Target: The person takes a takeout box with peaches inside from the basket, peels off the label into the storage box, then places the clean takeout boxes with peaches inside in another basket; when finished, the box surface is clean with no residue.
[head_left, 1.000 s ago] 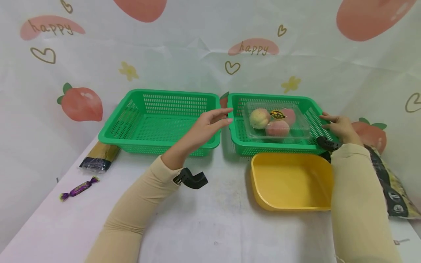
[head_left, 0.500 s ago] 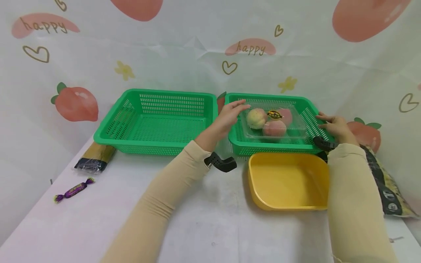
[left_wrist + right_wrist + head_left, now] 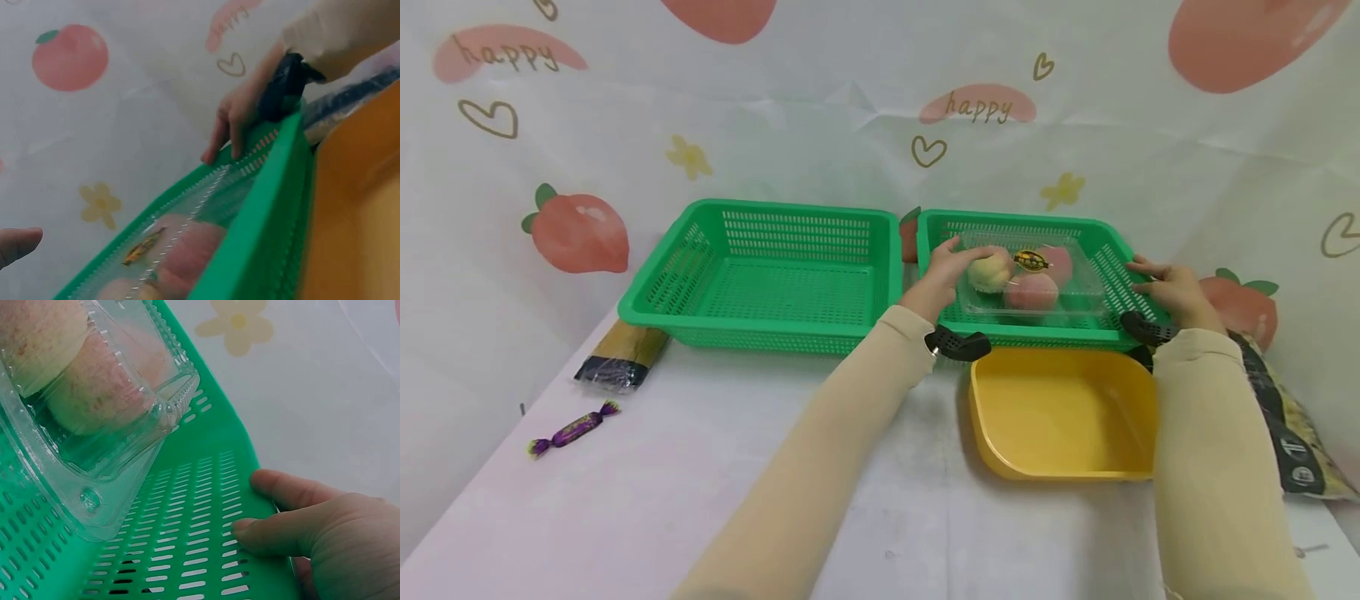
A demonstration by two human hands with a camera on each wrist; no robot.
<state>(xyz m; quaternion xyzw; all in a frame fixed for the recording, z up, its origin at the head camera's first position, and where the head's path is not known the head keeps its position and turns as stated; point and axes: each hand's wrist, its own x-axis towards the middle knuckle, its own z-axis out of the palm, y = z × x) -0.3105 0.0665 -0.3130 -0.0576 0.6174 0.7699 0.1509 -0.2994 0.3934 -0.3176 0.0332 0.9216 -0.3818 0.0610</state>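
Note:
In the right green basket [image 3: 1037, 334] lies a clear plastic box [image 3: 1086, 283] with three peaches [image 3: 1032, 293] inside and a dark gold label on its lid. My left hand [image 3: 942, 277] reaches over the basket's left end, thumb and forefinger stretched out by the box's left edge. Only one fingertip of that hand shows in the left wrist view. My right hand [image 3: 1183, 293] grips the basket's right wall. The right wrist view shows its thumb [image 3: 265, 536] on the inner face and the other fingers outside, partly hidden behind the wall.
A yellow basin [image 3: 1063, 417] stands right in front of the basket. To the left is a second green basket [image 3: 790, 292] with nothing in it. A gold and black packet [image 3: 625, 354] and a purple wrapped candy [image 3: 576, 429] lie at left; a black and yellow bag [image 3: 1292, 433] lies at right.
My left hand has moved right, from the gap between the two baskets to over the left end of the peach box. The right hand has stayed on the basket wall.

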